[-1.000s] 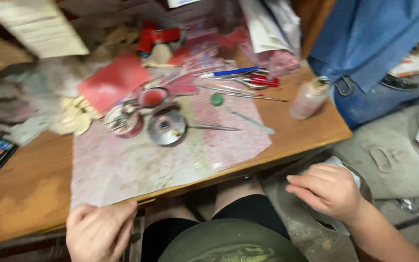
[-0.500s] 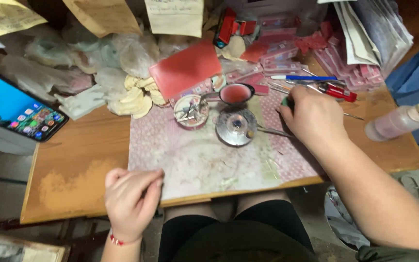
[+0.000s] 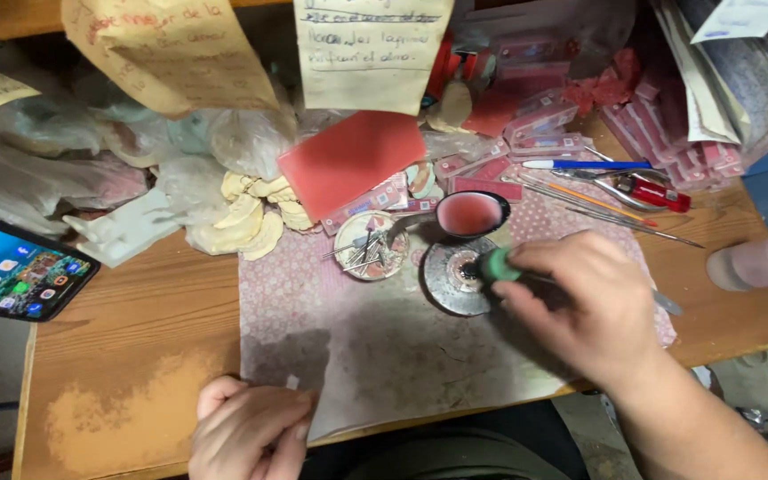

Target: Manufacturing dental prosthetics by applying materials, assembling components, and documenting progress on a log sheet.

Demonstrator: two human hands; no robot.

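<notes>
My right hand (image 3: 584,302) holds a small green-tipped tool (image 3: 496,266) over a round metal burner-like dish (image 3: 457,276) on the patterned mat (image 3: 375,347). A thin metal shaft (image 3: 668,305) sticks out behind the hand. My left hand (image 3: 246,431) rests at the table's near edge on the mat's corner, fingers curled, holding nothing that I can see. Just beyond the burner are a dark spoon-like ladle with pink wax (image 3: 471,213) and a small round tin of metal bits (image 3: 369,246).
A lit smartphone (image 3: 15,267) lies at the left. Red wax sheet (image 3: 351,164), pale plaster casts (image 3: 251,213), plastic bags and paper notes crowd the back. Pens, pliers and thin instruments (image 3: 620,188) lie at the right; a pinkish bottle (image 3: 762,260) lies at the right edge.
My right hand came from beside my lap to the table, picked up the green-tipped tool and brought it to the metal dish. The view has moved closer; the left hand stays at the near edge.
</notes>
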